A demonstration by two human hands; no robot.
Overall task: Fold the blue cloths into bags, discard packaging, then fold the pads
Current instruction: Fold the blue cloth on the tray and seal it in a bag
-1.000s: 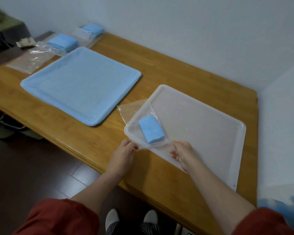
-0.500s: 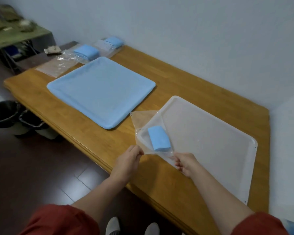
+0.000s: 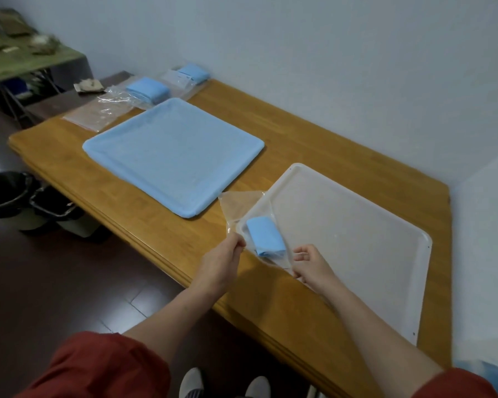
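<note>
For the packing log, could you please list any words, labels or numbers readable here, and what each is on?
None can be read.
The clear bag, the white tray and the spread blue pad show no print.
The farthest packet may bear a label, too blurred to read.

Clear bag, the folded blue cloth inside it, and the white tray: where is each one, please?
clear bag (image 3: 240, 203), head view, on its empty far part.
folded blue cloth (image 3: 266, 237), head view, on the middle of its top.
white tray (image 3: 357, 225), head view, on its bare floor.
</note>
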